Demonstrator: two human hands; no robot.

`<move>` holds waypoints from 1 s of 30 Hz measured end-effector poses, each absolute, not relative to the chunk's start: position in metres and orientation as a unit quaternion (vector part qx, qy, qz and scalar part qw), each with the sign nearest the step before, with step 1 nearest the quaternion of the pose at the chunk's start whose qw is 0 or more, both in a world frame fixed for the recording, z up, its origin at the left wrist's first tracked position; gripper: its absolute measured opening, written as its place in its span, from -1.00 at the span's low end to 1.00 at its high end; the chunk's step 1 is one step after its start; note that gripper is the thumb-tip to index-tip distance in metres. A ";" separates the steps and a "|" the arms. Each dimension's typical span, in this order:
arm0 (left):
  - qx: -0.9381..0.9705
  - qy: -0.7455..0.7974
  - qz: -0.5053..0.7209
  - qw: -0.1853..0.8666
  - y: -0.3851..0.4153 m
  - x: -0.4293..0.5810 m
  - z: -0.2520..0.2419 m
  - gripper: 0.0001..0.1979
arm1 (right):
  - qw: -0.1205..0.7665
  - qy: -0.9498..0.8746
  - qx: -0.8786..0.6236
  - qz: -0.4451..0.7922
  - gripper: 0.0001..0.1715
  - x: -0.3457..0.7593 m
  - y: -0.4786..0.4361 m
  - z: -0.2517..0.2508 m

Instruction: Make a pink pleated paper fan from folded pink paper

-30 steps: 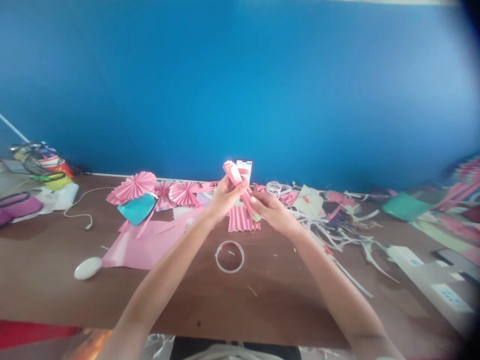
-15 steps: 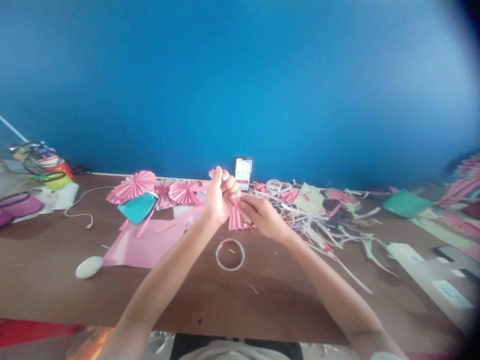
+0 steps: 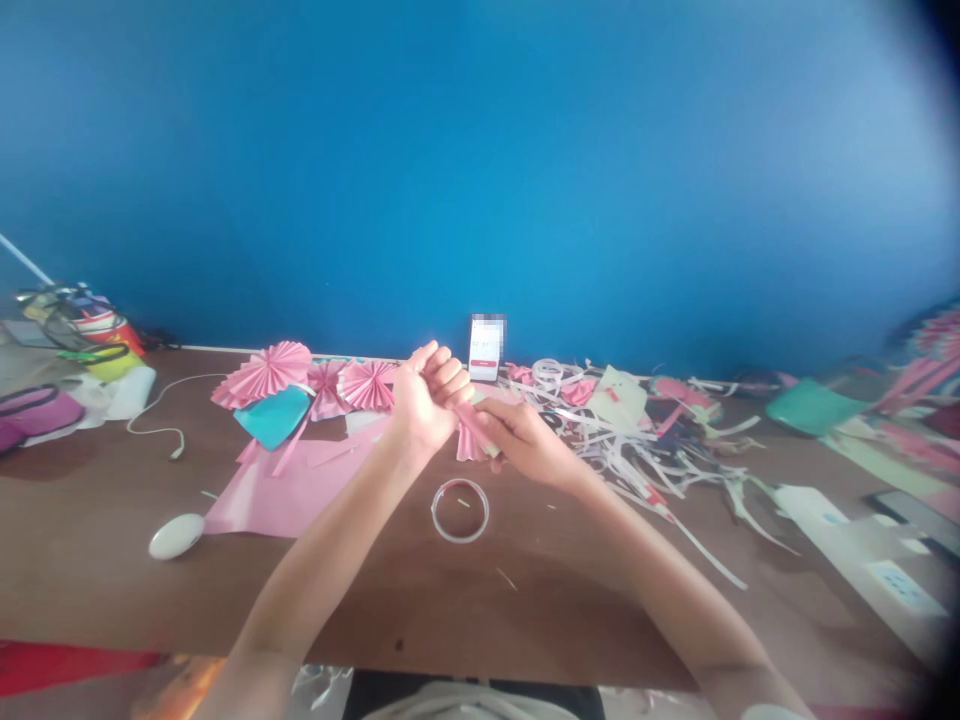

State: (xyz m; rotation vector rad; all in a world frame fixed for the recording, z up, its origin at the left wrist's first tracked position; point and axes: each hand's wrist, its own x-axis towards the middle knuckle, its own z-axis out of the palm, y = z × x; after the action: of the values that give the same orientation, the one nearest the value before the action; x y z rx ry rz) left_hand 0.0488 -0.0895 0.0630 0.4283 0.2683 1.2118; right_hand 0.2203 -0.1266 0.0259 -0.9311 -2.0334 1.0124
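Between my two hands is a pleated pink paper fan, partly hidden by the fingers. My left hand is closed with its fingers curled over the upper end of the folded paper. My right hand pinches the paper's right side between thumb and fingers, close to the left fingertips. Below the hands a roll of clear tape lies flat on the brown table. Several finished pink fans rest to the left, by a teal paper piece and a flat pink sheet.
A phone leans upright against the blue wall. Tangled white paper strips spread to the right. A white computer mouse and a white cable lie left. A white power strip is at the right edge.
My left hand has shifted slightly left and turned, its thumb now lower over the curled fingers. My right hand has slid a little along the pleated paper, covering more of it.
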 end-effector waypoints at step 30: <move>0.202 0.191 0.620 0.734 -0.070 0.068 0.037 -0.56 | 0.560 -0.722 -0.404 0.038 -0.79 0.211 -0.112 -0.023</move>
State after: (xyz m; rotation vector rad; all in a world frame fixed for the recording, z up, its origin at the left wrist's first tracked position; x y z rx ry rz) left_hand 0.0680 -0.0702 0.0372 0.4432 0.4210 1.3622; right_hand 0.2108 -0.1120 -0.0233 -0.9524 -1.7024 0.0891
